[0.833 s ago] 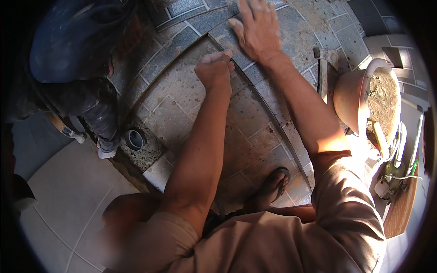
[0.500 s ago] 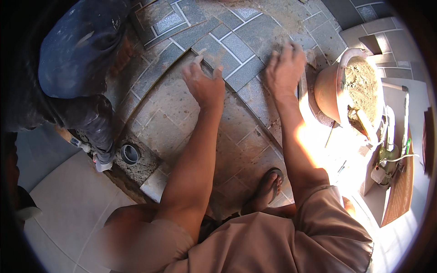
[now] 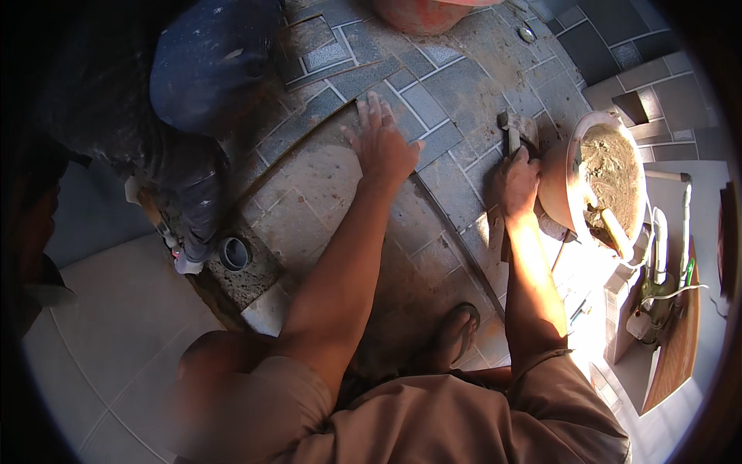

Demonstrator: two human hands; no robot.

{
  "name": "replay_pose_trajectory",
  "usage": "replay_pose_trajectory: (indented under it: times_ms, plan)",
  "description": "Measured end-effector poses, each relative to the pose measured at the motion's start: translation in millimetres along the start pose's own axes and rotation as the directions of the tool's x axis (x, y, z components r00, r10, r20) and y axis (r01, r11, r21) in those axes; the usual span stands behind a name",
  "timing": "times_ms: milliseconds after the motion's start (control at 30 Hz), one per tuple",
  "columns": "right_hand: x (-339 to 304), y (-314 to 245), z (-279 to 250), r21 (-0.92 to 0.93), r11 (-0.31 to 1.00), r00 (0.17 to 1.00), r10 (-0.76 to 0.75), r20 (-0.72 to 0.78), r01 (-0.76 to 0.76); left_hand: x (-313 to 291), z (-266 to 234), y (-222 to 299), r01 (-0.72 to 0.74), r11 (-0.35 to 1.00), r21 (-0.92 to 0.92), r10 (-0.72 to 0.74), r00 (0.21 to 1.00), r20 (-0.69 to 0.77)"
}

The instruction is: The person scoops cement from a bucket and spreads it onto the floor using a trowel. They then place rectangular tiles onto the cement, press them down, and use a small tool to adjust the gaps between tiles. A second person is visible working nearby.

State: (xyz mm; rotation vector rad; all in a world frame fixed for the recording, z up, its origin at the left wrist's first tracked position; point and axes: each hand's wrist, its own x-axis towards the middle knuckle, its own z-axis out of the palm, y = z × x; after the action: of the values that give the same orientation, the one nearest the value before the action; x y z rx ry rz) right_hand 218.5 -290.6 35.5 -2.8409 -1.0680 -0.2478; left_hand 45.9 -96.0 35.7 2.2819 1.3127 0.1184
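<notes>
Right hand [image 3: 519, 182]: fingers now closed on the hammer [image 3: 514, 139], previously open. The hammer's head sits just beyond these fingers; the bucket [image 3: 558, 188] stands just right of them. Left hand [image 3: 386, 153]: fingers, previously bent, now spread at the far end of the brown tile [image 3: 305, 205].

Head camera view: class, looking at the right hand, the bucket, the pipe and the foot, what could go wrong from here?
The right hand is curled at the handle of the hammer, close beside the bucket; a careless swing might knock the bucket. The pipe shows no cover and rough ground surrounds it, so grit could drop in. The foot wears only an open sandal, so a dropped tool might hurt it.
</notes>
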Motion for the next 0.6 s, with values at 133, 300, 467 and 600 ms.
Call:
replay_pose_trajectory:
  times_ms: [133,300,467,600]
  plan:
    - [-6,-16,-35,0.45,0.884,0.986,0.061,0.158,-0.127,-12,23,-18,0.249,0.924,-0.29,-0.281,0.957,-0.076]
    - [-9,-64,-116,0.745,0.52,0.906,0.165,0.391,-0.417,-8,27,-31,0.251,0.903,-0.348,-0.247,0.967,0.055]
    - [10,-91,-177,0.966,0.255,0.958,0.284,-0.034,-0.041,-10,37,-41,0.197,0.888,-0.415,-0.215,0.977,0.005]
    - [32,-84,-183,0.893,0.433,0.978,0.102,-0.184,0.123,-13,27,-31,0.231,0.91,-0.344,-0.227,0.972,0.054]
